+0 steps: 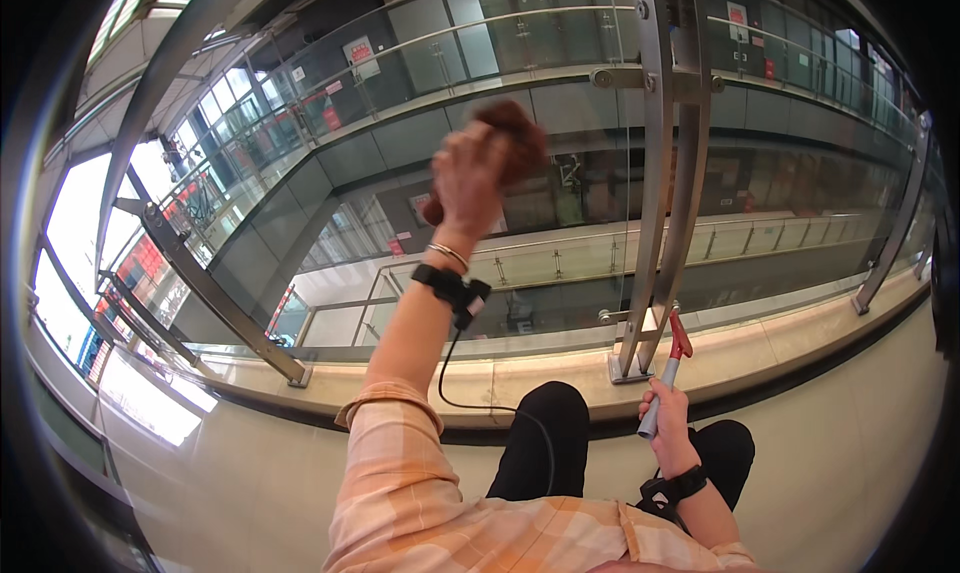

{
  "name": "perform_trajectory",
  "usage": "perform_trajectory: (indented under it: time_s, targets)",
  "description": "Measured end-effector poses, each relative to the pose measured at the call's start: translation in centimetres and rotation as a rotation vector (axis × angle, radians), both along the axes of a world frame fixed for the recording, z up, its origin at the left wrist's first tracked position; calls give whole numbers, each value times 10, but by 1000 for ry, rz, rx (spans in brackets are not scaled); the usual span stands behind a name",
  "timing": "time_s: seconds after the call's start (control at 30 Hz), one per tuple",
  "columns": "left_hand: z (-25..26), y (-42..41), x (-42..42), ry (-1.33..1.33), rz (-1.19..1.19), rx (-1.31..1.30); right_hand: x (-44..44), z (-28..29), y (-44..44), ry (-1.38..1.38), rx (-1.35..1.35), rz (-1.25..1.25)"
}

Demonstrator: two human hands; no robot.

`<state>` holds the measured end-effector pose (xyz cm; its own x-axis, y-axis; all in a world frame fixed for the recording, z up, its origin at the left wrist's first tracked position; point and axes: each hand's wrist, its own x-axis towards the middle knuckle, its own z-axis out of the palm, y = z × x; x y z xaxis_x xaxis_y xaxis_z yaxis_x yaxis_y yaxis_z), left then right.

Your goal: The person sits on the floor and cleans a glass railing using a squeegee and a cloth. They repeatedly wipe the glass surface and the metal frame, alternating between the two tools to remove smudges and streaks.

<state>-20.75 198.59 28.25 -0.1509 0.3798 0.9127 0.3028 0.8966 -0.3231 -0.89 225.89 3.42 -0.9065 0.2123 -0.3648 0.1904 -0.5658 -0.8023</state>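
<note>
My left hand [469, 179] is raised in front of me with its fingers around a reddish-brown cloth [517, 141]. Hand and cloth are blurred, and both are at the glass balustrade panel [577, 235]; whether the cloth presses on the glass I cannot tell. Lower down, beside a steel post [652, 198], my right hand [666, 411] grips a tool with a grey tubular handle and a red head [679, 340]. The tool is tilted, its red end up near the foot of the post. Its far tip is partly lost against the metal.
A pale stone ledge [525, 378] runs along the foot of the glass. Another steel post [225, 295] slants at the left, and one more [892, 220] stands at the right. My bent knees [551, 430] are close to the ledge. Beyond the glass lies an atrium with railed walkways [480, 77].
</note>
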Motion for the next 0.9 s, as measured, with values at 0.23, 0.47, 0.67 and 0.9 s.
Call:
perform_trajectory:
  time_s: [0.23,0.47,0.67,0.9]
  targets:
    - [45,-59,-8,181,121,547,4,6,-8,-5,29,13]
    - [-127,-18,16,-314,-120,-386,7,16,-26,113,168,63]
    - [-86,-69,8,-27,6,177,8,19,-26,89,164,116]
    - [-70,-70,-5,73,49,588,7,16,-39,128,253,180]
